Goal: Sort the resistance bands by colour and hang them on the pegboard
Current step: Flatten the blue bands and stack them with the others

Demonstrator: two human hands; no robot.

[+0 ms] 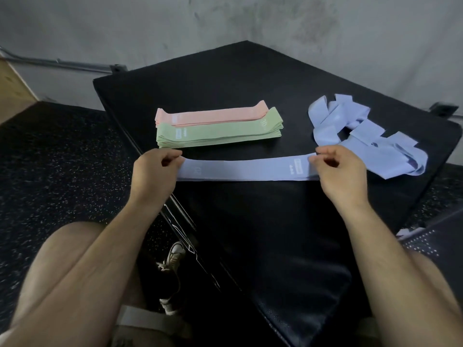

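Observation:
A lilac-blue resistance band [245, 169] lies stretched flat across the black padded box [250, 78]. My left hand [154, 171] pinches its left end and my right hand [342, 171] pinches its right end. Behind the band sits a neat stack of green bands [220, 132], and a stack of pink bands [213, 115] lies just beyond that. A loose tangle of several more lilac-blue bands [360, 131] lies at the right of the box top, partly behind my right hand. No pegboard is in view.
The box stands on dark speckled rubber flooring [57, 159] against a grey concrete wall [225, 26]. A wooden surface [12, 83] shows at the far left. My knees and a laced shoe [174, 256] are below, near the box's left edge.

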